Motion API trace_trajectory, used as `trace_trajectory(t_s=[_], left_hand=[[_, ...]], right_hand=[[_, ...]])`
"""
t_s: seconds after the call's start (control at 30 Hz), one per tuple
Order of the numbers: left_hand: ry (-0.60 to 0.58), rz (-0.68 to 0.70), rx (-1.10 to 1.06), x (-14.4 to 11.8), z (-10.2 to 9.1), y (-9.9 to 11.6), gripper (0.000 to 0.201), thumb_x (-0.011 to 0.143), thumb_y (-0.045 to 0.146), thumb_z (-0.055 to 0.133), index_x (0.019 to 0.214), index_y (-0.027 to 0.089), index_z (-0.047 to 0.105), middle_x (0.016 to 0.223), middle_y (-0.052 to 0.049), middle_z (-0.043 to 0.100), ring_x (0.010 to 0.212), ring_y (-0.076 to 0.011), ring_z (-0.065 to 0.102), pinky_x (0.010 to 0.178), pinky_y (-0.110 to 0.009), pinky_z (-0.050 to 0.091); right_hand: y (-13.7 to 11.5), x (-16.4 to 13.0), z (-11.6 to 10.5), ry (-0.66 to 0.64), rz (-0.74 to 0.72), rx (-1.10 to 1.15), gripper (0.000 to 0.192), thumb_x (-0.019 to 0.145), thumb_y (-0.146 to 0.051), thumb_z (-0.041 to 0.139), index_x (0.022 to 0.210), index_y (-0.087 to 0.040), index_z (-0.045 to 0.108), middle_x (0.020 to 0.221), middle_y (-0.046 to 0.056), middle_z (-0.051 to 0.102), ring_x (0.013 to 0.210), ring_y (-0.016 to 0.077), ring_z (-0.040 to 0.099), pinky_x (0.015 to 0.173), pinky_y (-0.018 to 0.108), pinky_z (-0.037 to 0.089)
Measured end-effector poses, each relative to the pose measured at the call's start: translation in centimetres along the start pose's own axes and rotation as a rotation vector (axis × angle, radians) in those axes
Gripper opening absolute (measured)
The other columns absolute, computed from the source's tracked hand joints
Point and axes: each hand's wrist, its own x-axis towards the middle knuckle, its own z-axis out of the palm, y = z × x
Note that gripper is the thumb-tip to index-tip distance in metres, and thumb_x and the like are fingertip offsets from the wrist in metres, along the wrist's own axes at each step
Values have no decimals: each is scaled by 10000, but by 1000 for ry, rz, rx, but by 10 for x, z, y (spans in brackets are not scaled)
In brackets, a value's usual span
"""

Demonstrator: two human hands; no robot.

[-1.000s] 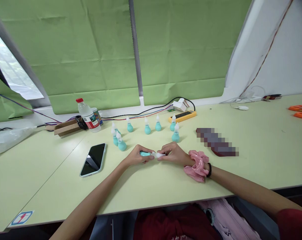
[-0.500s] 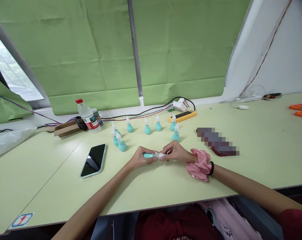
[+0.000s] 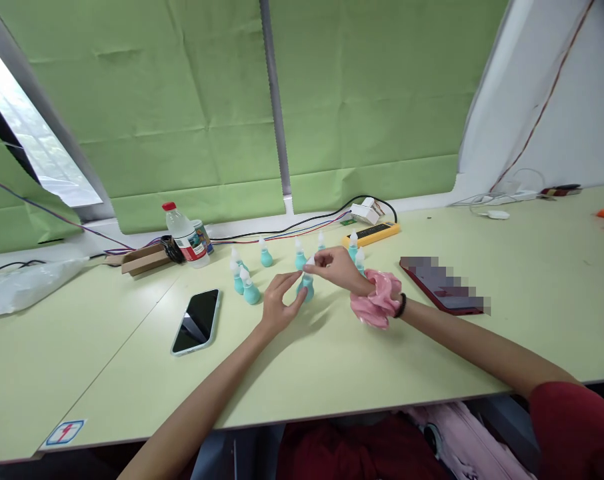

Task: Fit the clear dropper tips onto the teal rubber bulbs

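Note:
A small teal squeeze bulb with a white nozzle (image 3: 306, 285) stands upright on the pale green table (image 3: 332, 360). My right hand (image 3: 335, 268) pinches its white tip from above. My left hand (image 3: 278, 308) is open beside it, with the fingertips touching or close to the bulb's left side. Several more teal bulbs with white nozzles (image 3: 247, 288) stand in a loose arc just beyond, towards the window. A pink scrunchie (image 3: 377, 299) and a black band sit on my right wrist.
A black phone (image 3: 198, 321) lies face up to the left. A water bottle (image 3: 185, 235), a cardboard box (image 3: 145, 260), cables and a yellow meter (image 3: 371, 233) line the back edge. A dark red flat item (image 3: 442, 283) lies to the right.
The bulb, held sideways between both hands low on the table, has been moved away from me and stood upright. My left hand has opened off it; my right still holds its tip.

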Motion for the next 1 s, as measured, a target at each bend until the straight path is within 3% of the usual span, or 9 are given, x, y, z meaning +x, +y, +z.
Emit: trace_trajectory(t_s=[0.1,0.17,0.3,0.4,0.5,0.57,0.8,1.0], left_hand=[[94,313,355,7,-16,-8,317,710,227,528,1024,194,562,1009,-88,561,918,-206,480,772,-340,404],[156,314,580,14,-31,-13,272,705,244,526,964,193,590,945,-93,563,890,-223,477,750,-352,393],[212,-85,911,26,-58,-16,262,758,329,423,867,169,600,853,-104,542,810,-234,502,589,-296,374],[37,-390,1038,30,-66,-16,341,763,402,371,949,181,552,812,-96,565,739,-255,537,536,-292,350],[-191,-552,1069,31,-66,-16,339,751,400,382,966,182,527,738,-91,587,666,-262,558,528,-296,348],[-260,-571,1048,33,-64,-17,293,763,357,373,952,191,523,744,-90,594,670,-252,564,524,-283,347],[-300,-442,923,66,-40,-26,288,780,330,343,998,209,489,804,-87,599,733,-252,562,562,-300,376],[-388,-417,855,95,-13,-57,301,743,245,390,1025,218,493,855,-92,585,756,-248,558,589,-310,390]], right_hand=[[6,31,0,37,49,-393,234,650,-342,545,541,-135,531,528,-4,501,536,92,449,536,205,327],[16,45,1,35,116,-500,207,649,-312,539,560,-125,544,562,29,522,571,120,465,532,223,306],[39,55,3,18,198,-560,199,637,-288,559,620,-91,568,616,88,538,601,159,478,503,239,278],[50,55,3,-17,215,-577,222,639,-314,566,637,-92,577,615,90,546,595,163,485,506,243,293],[53,53,0,-52,186,-571,217,621,-328,583,646,-112,588,612,68,562,619,165,506,550,242,332],[52,51,-2,-57,156,-565,234,594,-339,605,684,-123,598,647,58,580,662,176,524,596,249,357],[29,33,-24,63,36,-525,355,667,-326,541,974,-148,558,845,39,599,806,176,534,745,273,375],[31,4,-51,372,-108,-436,293,679,-313,526,934,-169,530,847,33,540,574,118,484,609,265,402]])
